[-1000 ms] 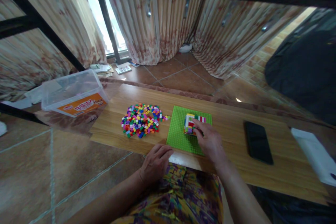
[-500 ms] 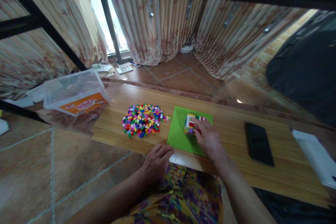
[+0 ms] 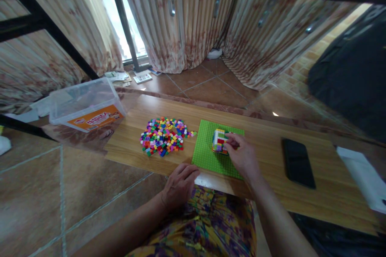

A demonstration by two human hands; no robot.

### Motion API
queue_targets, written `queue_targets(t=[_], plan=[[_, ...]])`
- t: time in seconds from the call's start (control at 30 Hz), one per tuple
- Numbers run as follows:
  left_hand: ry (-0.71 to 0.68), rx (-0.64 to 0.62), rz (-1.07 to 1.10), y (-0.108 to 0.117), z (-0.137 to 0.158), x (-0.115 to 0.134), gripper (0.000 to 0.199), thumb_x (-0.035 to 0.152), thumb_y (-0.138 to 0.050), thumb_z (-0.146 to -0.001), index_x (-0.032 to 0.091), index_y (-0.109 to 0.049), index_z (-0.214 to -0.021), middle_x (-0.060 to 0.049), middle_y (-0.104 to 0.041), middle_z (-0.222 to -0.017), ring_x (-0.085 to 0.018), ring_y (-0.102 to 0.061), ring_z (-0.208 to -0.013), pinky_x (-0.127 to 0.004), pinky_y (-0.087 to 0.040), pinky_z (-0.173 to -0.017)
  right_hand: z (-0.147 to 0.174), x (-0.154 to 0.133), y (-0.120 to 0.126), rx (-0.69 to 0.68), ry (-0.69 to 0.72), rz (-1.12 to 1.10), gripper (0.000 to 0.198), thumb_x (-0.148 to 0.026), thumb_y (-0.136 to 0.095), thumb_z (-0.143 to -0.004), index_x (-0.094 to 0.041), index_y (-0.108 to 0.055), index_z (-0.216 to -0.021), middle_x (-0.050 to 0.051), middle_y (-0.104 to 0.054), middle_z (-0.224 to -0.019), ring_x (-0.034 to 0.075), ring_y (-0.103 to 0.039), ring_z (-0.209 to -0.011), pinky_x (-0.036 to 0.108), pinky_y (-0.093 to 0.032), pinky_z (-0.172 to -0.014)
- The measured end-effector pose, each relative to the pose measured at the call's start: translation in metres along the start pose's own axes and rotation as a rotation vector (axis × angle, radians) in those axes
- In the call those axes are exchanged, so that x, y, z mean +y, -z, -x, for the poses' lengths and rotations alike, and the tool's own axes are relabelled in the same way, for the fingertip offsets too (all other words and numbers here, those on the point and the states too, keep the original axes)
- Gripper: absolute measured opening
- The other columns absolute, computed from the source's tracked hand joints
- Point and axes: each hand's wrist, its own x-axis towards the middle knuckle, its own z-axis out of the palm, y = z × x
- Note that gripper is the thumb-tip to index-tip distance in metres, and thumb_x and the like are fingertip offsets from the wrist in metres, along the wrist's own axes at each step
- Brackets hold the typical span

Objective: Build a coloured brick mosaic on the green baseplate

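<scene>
A small house-like build of coloured toy bricks (image 3: 218,141) stands on a green baseplate (image 3: 202,156); white, red, yellow and purple pieces show on it. My right hand (image 3: 243,156) is at the build's right side, thumb and fingers pinched on bricks there, and it hides that side. Which brick lies under the fingertips is hard to make out. My left hand (image 3: 181,182) lies at the table's front edge by the baseplate's near left corner. Its fingers are loosely bent and it holds nothing. Left of the baseplate lies a heap of small loose bricks (image 3: 163,138).
The wooden table (image 3: 265,128) carries a black phone (image 3: 298,162) on the right, with white paper (image 3: 360,176) near its end. Beyond the left end stands a clear plastic bin (image 3: 87,104) with an orange label. Curtains (image 3: 199,28) hang behind the tiled floor.
My right hand has shifted slightly to the right on the build, uncovering more of its front and covering the red and white bricks at its right. My left hand stays put.
</scene>
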Motion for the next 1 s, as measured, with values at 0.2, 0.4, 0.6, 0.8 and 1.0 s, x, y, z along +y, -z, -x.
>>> queue_targets(t=[0.2,0.4,0.6,0.8,1.0], plan=[[-0.004,-0.01,0.002,0.0,0.0,0.0,0.028,0.011,-0.042,-0.09,0.014,-0.064,-0.107,-0.011,-0.068,-0.102,-0.02,-0.06,-0.094,-0.035,-0.054,-0.088,-0.005,-0.002,0.003,-0.047,-0.048,-0.027,0.027,-0.027,-0.057,-0.075,-0.017,-0.069,-0.096,0.004,-0.063,-0.079,0.016,-0.058,-0.067,0.032,-0.05,-0.067],[0.01,-0.026,0.024,0.002,-0.001,-0.001,0.029,0.012,-0.043,-0.089,0.016,-0.064,-0.108,-0.011,-0.067,-0.103,-0.02,-0.061,-0.095,-0.036,-0.054,-0.087,-0.008,0.003,0.003,-0.092,-0.047,-0.047,0.026,-0.025,-0.056,-0.073,-0.018,-0.069,-0.095,0.002,-0.061,-0.077,0.014,-0.057,-0.065,0.03,-0.049,-0.065],[0.072,0.001,0.113,0.002,-0.002,0.002,0.026,0.009,-0.044,-0.088,0.017,-0.064,-0.104,-0.009,-0.067,-0.1,-0.02,-0.06,-0.093,-0.036,-0.054,-0.085,-0.012,0.005,0.002,-0.108,-0.033,-0.034,0.024,-0.023,-0.058,-0.071,-0.019,-0.07,-0.091,0.0,-0.062,-0.075,0.013,-0.056,-0.063,0.028,-0.049,-0.063],[0.174,0.136,0.095,0.006,-0.019,-0.005,0.023,0.011,-0.046,-0.09,0.018,-0.061,-0.105,-0.01,-0.065,-0.106,-0.02,-0.061,-0.1,-0.034,-0.053,-0.086,-0.013,0.009,0.003,-0.114,-0.08,-0.073,0.029,-0.021,-0.06,-0.07,-0.018,-0.07,-0.097,0.001,-0.066,-0.077,0.014,-0.061,-0.068,0.031,-0.051,-0.068],[0.209,0.132,-0.191,0.02,-0.07,-0.035,0.025,0.016,-0.054,-0.087,0.018,-0.059,-0.111,-0.01,-0.064,-0.109,-0.025,-0.057,-0.104,-0.044,-0.048,-0.092,-0.011,0.012,0.001,-0.061,-0.079,-0.117,0.027,-0.03,-0.061,-0.075,-0.018,-0.07,-0.097,0.003,-0.066,-0.078,0.015,-0.062,-0.065,0.031,-0.052,-0.064]])
